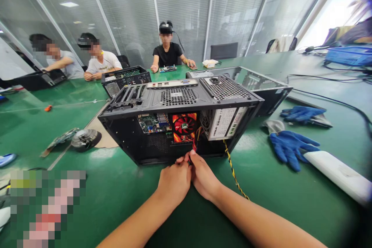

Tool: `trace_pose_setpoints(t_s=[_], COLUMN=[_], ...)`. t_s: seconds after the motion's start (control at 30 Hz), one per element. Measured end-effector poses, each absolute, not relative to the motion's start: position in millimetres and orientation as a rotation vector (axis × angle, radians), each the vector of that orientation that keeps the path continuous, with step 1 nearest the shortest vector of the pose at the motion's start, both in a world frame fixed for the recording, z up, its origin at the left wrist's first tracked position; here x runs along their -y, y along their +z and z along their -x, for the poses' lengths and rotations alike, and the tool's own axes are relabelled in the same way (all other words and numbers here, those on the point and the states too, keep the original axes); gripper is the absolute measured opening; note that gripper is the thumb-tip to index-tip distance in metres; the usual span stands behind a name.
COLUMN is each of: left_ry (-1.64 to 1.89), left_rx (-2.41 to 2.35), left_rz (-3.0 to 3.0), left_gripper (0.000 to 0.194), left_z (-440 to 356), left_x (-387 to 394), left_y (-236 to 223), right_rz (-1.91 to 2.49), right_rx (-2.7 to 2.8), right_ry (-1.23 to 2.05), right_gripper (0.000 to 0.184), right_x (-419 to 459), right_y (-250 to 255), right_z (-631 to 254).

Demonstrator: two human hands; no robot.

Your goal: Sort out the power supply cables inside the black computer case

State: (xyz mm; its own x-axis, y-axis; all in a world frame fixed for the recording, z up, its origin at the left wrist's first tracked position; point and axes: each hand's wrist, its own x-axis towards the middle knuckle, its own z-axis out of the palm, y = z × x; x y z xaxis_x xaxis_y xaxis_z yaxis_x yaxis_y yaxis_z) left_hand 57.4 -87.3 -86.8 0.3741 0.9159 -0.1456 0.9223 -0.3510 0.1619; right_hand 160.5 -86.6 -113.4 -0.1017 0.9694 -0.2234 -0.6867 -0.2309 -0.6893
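A black computer case [177, 104] lies on its side in front of me, its open side facing me. Inside it are a green motherboard [151, 124], a red cooling fan [184, 126] and a white-labelled power supply [226, 124]. Thin red and black cables [194, 145] run down from beside the fan into my fingers. My left hand [176, 174] and my right hand [205, 174] meet at the case's lower edge, both closed around these cables. The cable ends are hidden by my fingers. A twisted yellow and black cable [229, 162] hangs from the power supply to the table.
Blue gloves [290, 145] and a white bar-shaped object [340, 174] lie at right. A metal cooler-like part [84, 138] lies left on the green table [122, 201]. Behind are a side panel [261, 79], another case [124, 77] and several people seated across the table.
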Motion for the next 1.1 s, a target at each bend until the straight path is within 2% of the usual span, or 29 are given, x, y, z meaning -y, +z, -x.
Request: trace_pose_setpoints(t_s=[0.1, 0.27, 0.4, 0.53, 0.8, 1.1], left_ry=[0.022, 0.442, 0.498, 0.48, 0.561, 0.535], left_rx=[-1.634, -1.305, -1.036, -0.932, -0.993, -1.258], left_rz=[-2.397, -1.934, -1.245, -0.98, -1.148, -1.85], left_gripper=[0.037, 0.028, 0.035, 0.039, 0.038, 0.031], left_z=[-57, -56, -55, -53, -54, -51], left_x=[87, 80, 77, 77, 76, 76], left_y=[-88, -100, -102, -99, -107, -103], right_rz=[0.776, 0.801, 0.795, 0.784, 0.789, 0.822], right_rx=[0.498, 0.487, 0.491, 0.509, 0.507, 0.499], right_ry=[1.653, 1.659, 1.664, 1.666, 1.648, 1.656], right_gripper=[0.035, 0.036, 0.037, 0.035, 0.035, 0.037], right_x=[87, 86, 85, 85, 85, 86], right_y=[-115, -121, -122, -121, -121, -116], right_z=[-161, -162, -161, -160, -158, -159])
